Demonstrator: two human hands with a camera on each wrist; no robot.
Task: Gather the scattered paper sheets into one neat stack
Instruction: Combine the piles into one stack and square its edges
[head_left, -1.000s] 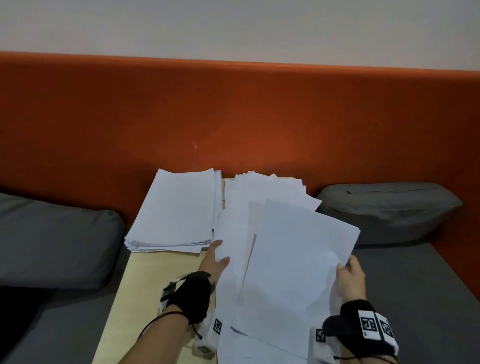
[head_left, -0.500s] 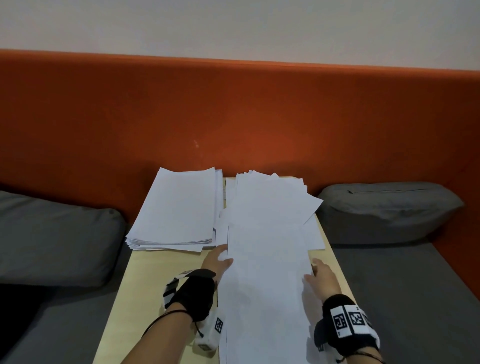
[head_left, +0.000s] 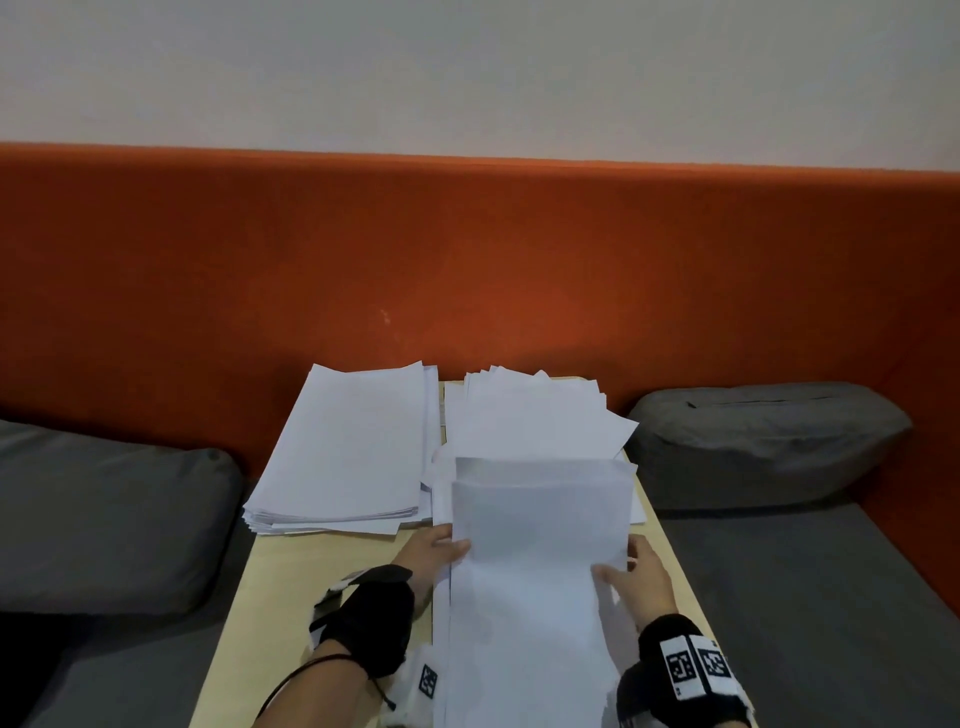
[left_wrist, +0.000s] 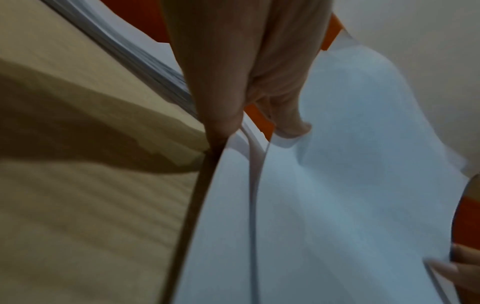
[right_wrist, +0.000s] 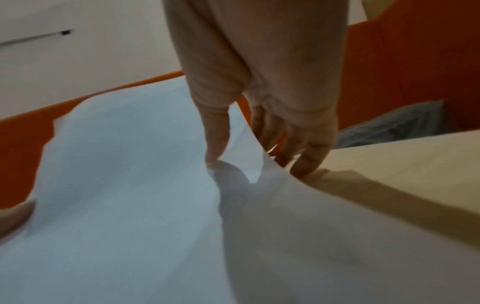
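We hold a few lifted sheets (head_left: 537, 551) over the table's (head_left: 291, 587) near right side, left hand (head_left: 431, 553) pinching their left edge, right hand (head_left: 641, 571) pinching the right, likely to square them; a neat stack (head_left: 348, 447) sits at the far left corner; loose sheets (head_left: 535, 415) fan beyond; the sheets' near ends are cut off.

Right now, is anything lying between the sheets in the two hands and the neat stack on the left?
Nothing visible. The held sheets, gripped by left hand and right hand, sit right of the neat stack; only bare table lies between.
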